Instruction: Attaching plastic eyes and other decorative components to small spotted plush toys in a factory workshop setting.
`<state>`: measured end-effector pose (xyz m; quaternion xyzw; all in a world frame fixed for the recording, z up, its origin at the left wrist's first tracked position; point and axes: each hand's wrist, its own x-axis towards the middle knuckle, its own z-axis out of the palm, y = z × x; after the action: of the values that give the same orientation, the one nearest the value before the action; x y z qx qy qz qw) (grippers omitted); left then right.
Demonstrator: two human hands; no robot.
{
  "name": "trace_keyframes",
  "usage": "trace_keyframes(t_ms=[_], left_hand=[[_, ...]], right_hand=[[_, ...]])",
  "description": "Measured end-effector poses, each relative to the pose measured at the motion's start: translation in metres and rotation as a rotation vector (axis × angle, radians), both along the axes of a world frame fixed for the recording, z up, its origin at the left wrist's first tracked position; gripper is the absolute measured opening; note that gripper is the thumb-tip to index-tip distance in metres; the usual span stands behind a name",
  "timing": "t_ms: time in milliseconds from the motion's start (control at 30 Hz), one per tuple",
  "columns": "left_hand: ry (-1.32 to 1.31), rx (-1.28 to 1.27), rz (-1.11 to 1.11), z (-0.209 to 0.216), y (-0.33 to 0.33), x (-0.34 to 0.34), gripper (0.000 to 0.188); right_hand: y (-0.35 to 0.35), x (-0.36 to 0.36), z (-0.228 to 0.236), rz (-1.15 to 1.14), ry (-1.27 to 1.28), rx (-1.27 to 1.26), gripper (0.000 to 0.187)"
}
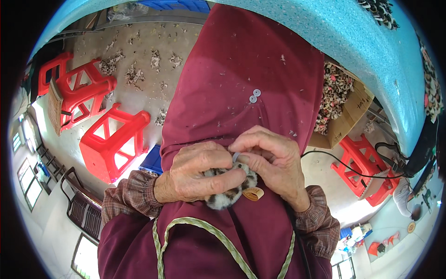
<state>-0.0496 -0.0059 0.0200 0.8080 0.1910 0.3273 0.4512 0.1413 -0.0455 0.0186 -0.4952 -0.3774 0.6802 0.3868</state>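
Observation:
Over my lap, my left hand point(197, 169) is closed around a small plush toy point(223, 201) with white, black and brown fur. A tan tag point(253, 194) sticks out on the toy's right side. My right hand point(274, 162) pinches a small translucent plastic disc point(236, 157) against the upper part of the toy, right beside my left fingers. The fingers cover much of the toy. Farther up, two more plastic discs point(253, 99) lie side by side on the maroon apron point(241, 56) spread over my legs.
On the right, a cardboard box point(346, 125) holds many small plush pieces point(334, 88). A light-blue tabletop point(371, 60) curves across the upper right. Red plastic stools point(109, 149) stand to the left, with another red stool point(360, 165) on the right. Fluffy scraps point(134, 75) litter the floor.

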Motion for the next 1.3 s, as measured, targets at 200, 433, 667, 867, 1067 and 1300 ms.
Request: trace_keyframes(t_ms=[200, 433, 667, 867, 1067, 1300], left_hand=[[0.026, -0.071, 0.003, 0.002, -0.002, 0.002, 0.032], [0.086, -0.071, 0.007, 0.005, -0.001, 0.002, 0.029], [0.064, -0.128, 0.071, 0.005, -0.004, -0.002, 0.033], [0.069, -0.198, 0.138, 0.008, -0.004, 0.000, 0.035], [0.101, -0.236, 0.129, 0.010, -0.003, -0.001, 0.038], [0.240, -0.215, 0.192, 0.018, -0.003, 0.013, 0.042]], right_hand=[[-0.013, 0.001, -0.003, -0.077, 0.111, 0.005, 0.017], [-0.013, 0.000, 0.005, -0.110, 0.162, -0.066, 0.015], [-0.013, 0.000, 0.005, -0.084, 0.102, -0.059, 0.016], [-0.014, 0.002, 0.003, -0.093, 0.136, -0.067, 0.016], [-0.016, 0.002, 0.002, -0.097, 0.086, -0.037, 0.015], [-0.022, 0.000, 0.001, -0.164, 0.036, -0.004, 0.013]])
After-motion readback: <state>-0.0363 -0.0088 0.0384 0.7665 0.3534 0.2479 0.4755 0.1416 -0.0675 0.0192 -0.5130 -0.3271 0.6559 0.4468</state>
